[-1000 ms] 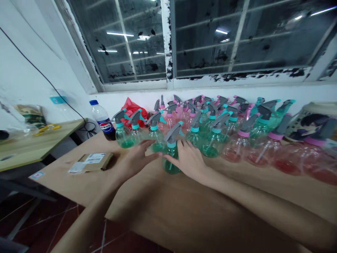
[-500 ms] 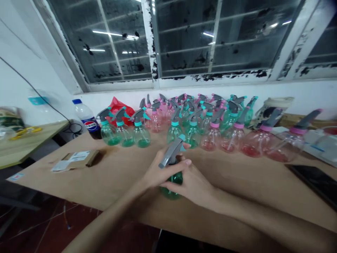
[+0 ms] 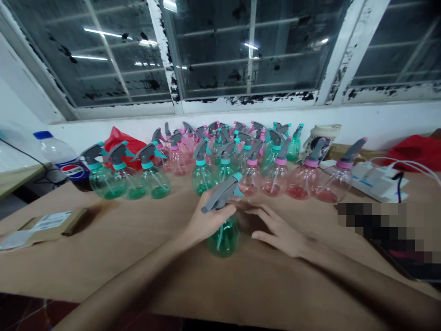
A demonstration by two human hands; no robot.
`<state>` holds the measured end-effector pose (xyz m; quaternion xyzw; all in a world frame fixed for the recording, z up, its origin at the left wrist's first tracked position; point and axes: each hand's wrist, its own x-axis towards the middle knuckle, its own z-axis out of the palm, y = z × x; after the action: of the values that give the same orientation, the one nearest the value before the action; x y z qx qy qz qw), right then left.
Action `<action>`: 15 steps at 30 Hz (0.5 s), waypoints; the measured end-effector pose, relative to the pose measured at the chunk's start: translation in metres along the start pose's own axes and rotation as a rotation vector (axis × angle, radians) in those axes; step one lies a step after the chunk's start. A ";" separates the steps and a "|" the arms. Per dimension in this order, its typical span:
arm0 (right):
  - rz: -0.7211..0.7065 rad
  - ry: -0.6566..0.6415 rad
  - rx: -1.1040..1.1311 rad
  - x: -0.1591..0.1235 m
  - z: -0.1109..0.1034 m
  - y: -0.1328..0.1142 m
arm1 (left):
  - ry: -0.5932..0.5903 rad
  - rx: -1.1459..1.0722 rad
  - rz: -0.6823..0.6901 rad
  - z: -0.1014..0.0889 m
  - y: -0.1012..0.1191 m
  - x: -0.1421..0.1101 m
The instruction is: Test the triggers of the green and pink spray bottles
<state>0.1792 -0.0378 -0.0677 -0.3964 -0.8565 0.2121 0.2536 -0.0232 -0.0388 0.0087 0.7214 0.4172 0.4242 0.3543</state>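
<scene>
My left hand [image 3: 210, 219] is wrapped around the neck of a green-tinted plastic spray bottle [image 3: 224, 238], which has a grey trigger head and a teal collar. The bottle stands upright on the brown paper-covered table [image 3: 193, 271], in front of the others. My right hand [image 3: 277, 228] lies flat just to its right, fingers apart, holding nothing. Behind them stand several rows of spray bottles: green ones [image 3: 155, 181] to the left and pink-collared ones with red liquid [image 3: 303, 181] to the right. Those at the back are partly hidden.
A Pepsi bottle [image 3: 70, 168] and a red plastic bag [image 3: 120, 147] stand at the back left. A cardboard envelope [image 3: 44, 225] lies at the left. A white power strip [image 3: 377, 182] with cables and a mug [image 3: 322, 140] are on the right, below a paint-flaked window [image 3: 241, 50].
My right hand has let go of the green bottle and moved right, with its fingers spread. My left hand keeps hold. The view has turned to the right, bringing in the power strip.
</scene>
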 end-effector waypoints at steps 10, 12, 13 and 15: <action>-0.124 0.109 -0.217 0.030 0.029 0.009 | -0.005 -0.058 -0.029 -0.022 -0.010 0.023; -0.118 0.082 -0.208 0.034 0.032 0.010 | -0.032 -0.080 -0.009 -0.025 -0.011 0.023; -0.107 0.065 -0.199 0.035 0.033 0.010 | -0.047 -0.081 0.002 -0.027 -0.012 0.023; -0.089 0.036 -0.189 0.036 0.033 0.011 | -0.076 -0.072 0.021 -0.028 -0.013 0.023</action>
<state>0.1450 -0.0083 -0.0899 -0.3840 -0.8847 0.1116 0.2396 -0.0456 -0.0081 0.0153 0.7282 0.3804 0.4149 0.3910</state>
